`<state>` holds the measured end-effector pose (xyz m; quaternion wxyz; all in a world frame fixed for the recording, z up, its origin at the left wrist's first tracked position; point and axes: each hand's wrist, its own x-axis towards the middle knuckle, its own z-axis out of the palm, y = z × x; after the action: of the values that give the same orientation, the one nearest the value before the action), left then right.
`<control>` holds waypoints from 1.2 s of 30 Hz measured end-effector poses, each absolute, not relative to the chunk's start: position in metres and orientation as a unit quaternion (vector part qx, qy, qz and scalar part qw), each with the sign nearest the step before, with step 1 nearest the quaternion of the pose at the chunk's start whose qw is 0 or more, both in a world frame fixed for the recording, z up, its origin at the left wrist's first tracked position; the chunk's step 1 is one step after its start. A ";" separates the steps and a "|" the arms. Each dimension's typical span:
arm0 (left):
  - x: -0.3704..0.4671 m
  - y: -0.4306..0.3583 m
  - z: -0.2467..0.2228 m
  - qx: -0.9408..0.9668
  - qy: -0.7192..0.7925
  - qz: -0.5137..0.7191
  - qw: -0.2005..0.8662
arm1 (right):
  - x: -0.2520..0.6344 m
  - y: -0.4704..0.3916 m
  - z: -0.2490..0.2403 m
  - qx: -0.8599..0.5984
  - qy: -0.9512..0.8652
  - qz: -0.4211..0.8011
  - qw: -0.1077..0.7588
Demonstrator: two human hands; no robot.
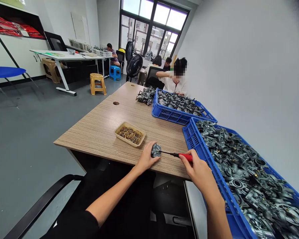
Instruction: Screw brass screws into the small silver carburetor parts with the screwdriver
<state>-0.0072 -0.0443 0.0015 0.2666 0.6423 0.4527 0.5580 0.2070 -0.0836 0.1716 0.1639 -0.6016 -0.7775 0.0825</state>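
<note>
Near the table's front edge, my left hand (147, 157) is closed around a small grey metal carburetor body (156, 151). My right hand (198, 169) grips the red handle of a screwdriver (186, 157). The screwdriver lies nearly level, its dark shaft pointing left, and its tip meets the right side of the carburetor body. Whether the tip sits in a screw or a hole is too small to tell. Just beyond my left hand stands a cream tray (137, 144) full of small brass parts (130, 133).
To my right, a blue crate (201, 151) holds many grey carburetor bodies (239, 166). Another blue crate (169, 115) stands behind it, with a pile of metal parts (146, 95) alongside. Across the wooden table (99, 132), a co-worker (175, 79) sits holding a screwdriver.
</note>
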 end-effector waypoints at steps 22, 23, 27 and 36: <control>-0.006 -0.043 -0.001 0.642 0.454 0.560 0.260 | 0.206 -0.086 0.169 -0.611 -0.766 0.115 0.162; -0.006 -0.043 -0.001 0.641 0.455 0.560 0.260 | 0.206 -0.086 0.169 -0.596 -0.774 0.130 0.171; -0.006 -0.042 -0.001 0.643 0.450 0.562 0.263 | 0.206 -0.087 0.170 -0.521 -0.808 0.169 0.215; -0.006 -0.041 -0.006 0.641 0.447 0.565 0.263 | 0.206 -0.086 0.171 -0.568 -0.790 0.150 0.176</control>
<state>-0.0056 -0.0406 -0.0062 0.2625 0.6414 0.4475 0.5653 0.2061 -0.0858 0.1707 0.1757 -0.5685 -0.7895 0.1503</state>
